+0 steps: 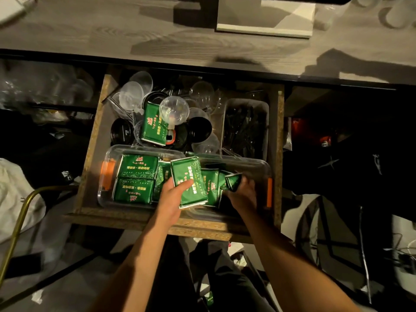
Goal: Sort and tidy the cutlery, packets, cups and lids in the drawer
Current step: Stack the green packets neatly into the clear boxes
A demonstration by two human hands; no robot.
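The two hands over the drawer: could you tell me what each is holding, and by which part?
Left hand grips a flat green foil packet by its near-left edge. Right hand pinches a smaller green packet at its end.

Open drawer (90, 140) — 2 clear bins (108, 154), lids (199, 128)

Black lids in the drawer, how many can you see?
3 at least: one black lid at the left of the pile, one at the right, one at the back, partly under a green packet. More may be hidden beneath the clear cups.
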